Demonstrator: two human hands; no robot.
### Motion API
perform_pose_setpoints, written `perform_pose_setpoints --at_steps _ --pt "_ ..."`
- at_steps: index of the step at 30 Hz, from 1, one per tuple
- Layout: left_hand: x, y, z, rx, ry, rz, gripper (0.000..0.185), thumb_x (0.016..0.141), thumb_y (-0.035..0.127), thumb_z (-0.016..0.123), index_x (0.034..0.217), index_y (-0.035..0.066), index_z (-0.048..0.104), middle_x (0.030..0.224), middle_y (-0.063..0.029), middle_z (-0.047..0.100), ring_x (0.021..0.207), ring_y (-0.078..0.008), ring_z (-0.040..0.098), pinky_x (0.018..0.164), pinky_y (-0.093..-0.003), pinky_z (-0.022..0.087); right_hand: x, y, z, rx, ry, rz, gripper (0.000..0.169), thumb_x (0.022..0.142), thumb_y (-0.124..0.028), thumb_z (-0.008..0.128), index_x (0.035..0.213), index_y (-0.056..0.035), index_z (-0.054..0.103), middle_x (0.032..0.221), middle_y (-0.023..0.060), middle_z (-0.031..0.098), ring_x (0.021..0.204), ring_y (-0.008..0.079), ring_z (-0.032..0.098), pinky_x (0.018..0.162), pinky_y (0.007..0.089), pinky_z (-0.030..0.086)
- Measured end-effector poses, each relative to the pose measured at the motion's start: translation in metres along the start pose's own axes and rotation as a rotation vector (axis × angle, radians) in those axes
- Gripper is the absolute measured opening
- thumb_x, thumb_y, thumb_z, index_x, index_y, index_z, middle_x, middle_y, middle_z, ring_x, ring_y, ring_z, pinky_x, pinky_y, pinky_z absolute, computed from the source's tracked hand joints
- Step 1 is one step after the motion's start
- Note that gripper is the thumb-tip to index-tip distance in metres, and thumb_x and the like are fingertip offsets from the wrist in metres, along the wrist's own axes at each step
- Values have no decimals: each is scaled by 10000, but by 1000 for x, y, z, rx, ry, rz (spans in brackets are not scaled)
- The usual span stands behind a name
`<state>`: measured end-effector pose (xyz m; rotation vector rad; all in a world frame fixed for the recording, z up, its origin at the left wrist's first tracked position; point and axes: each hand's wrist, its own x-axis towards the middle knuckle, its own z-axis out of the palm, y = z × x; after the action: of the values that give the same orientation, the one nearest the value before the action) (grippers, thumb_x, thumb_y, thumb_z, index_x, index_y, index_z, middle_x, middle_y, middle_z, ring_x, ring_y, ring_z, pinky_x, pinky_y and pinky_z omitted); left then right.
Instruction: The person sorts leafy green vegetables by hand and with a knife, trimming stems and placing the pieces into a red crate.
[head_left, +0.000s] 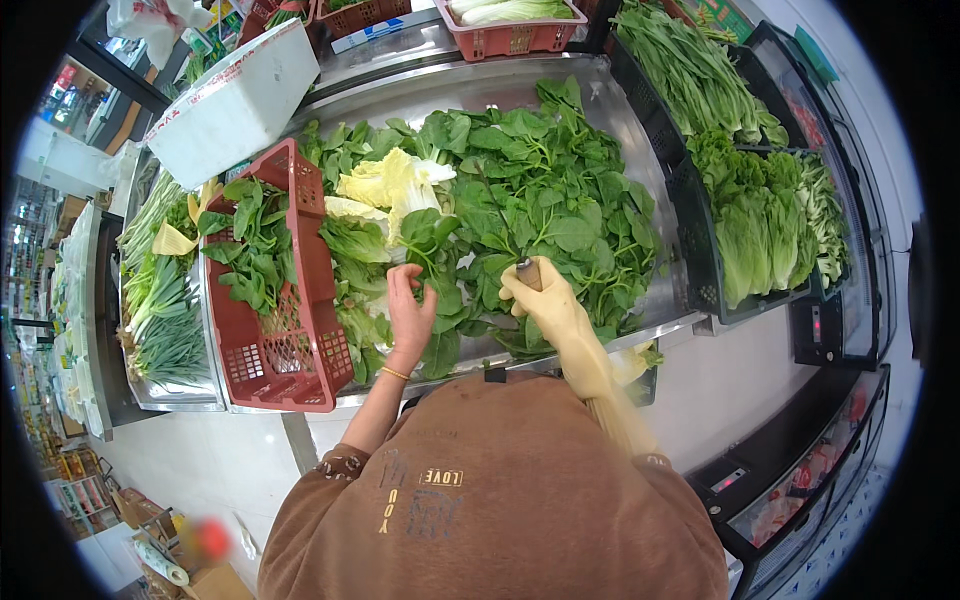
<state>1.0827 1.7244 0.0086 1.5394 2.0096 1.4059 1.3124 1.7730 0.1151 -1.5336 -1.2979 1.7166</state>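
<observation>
My right hand, in a pale yellow rubber glove, grips the wooden handle of a knife; its thin dark blade points away over a wide heap of leafy greens. Bare, with a thin bracelet at the wrist, my left hand has bent fingers at a small bunch of greens; whether it holds a stem cannot be told. Yellow-white cabbage leaves lie beyond it. Left of them, a red plastic crate stands tilted with some leafy greens inside. Paler lettuce-like leaves lie beside the crate.
The metal tray's rim runs in front of me. Dark crates with lettuce stand at the right. A white foam box is at the back left, near spring onions. A pink crate stands at the back.
</observation>
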Motion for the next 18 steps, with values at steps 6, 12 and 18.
perform_pose_setpoints --at_steps 6,12,18 --pt "17 -93 50 -182 212 -589 423 898 338 801 904 -15 569 786 -91 591 717 -213 550 714 -381 493 -6 -1 0 -31 3 -13 349 945 -354 703 1114 -57 629 912 16 732 696 87 607 653 263 487" --pt "40 -77 58 44 117 -627 384 874 338 809 871 -22 676 783 -122 707 712 -240 656 720 -377 527 -16 3 -2 -69 29 38 355 935 -360 694 1110 -57 630 890 24 733 703 101 627 701 270 507" --pt "22 -96 63 -22 216 -610 347 857 280 820 973 -1 653 780 -82 700 700 -229 649 706 -374 523 -27 1 0 -125 15 71 306 938 -346 689 1068 -77 624 913 15 717 724 95 598 728 267 477"
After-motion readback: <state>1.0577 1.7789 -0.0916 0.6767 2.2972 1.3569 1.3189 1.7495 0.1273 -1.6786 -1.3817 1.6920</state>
